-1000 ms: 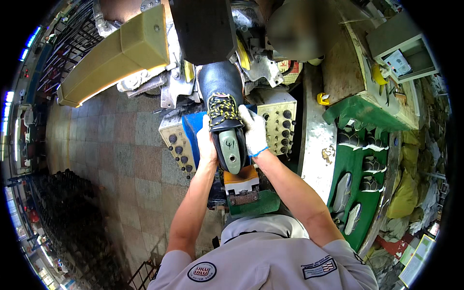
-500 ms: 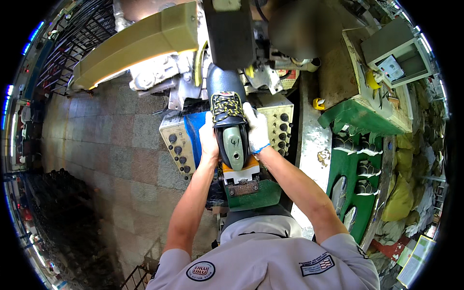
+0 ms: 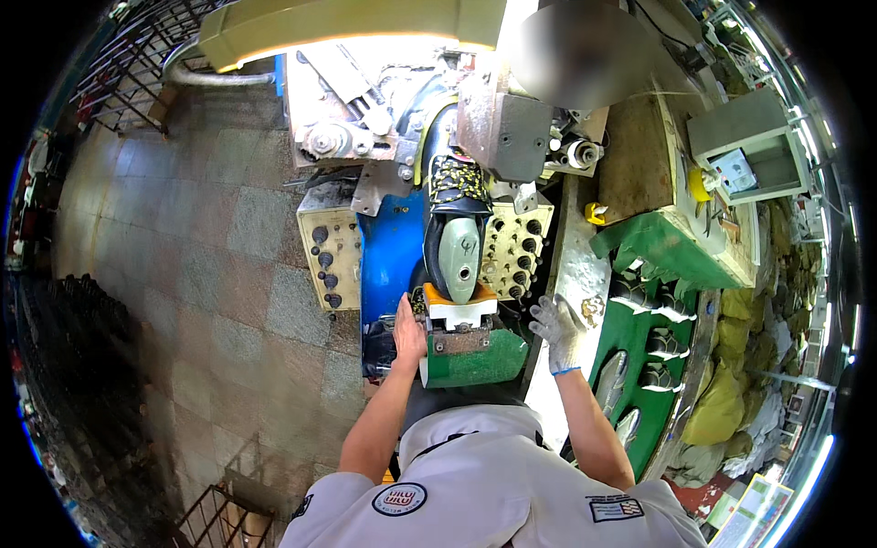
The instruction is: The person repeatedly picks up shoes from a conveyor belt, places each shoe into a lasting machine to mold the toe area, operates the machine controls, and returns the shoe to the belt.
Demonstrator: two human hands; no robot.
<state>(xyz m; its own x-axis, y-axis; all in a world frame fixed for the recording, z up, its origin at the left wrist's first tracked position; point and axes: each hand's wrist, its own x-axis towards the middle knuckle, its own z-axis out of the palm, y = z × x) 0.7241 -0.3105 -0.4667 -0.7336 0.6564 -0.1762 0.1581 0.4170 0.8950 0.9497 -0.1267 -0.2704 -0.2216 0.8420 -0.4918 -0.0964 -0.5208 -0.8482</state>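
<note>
A dark shoe upper (image 3: 452,178) with black-and-yellow laces sits on a grey-green shoe last (image 3: 459,254), clamped in the machine, toe pointing away from me. Its heel end rests at an orange and white support (image 3: 459,312). My bare left hand (image 3: 408,331) is beside the support's left side, fingers stretched out and holding nothing. Just past its fingertips, a bit of black-and-yellow lacing (image 3: 417,300) shows, mostly hidden. Wearing a whitish glove, my right hand (image 3: 559,332) hangs apart from the shoe, to the right, with its fingers spread and nothing in them.
Control boxes with black knobs (image 3: 324,260) flank the shoe. A machine head with metal arms (image 3: 507,128) and a lit yellow-green cover (image 3: 356,26) stands beyond. On the right, a green rack (image 3: 630,365) holds several shoes. Black stacked items (image 3: 87,365) lie at left.
Both hands have let go of the shoe and drawn back toward me, the right one outward. The machine's metal parts now reach round the toe.
</note>
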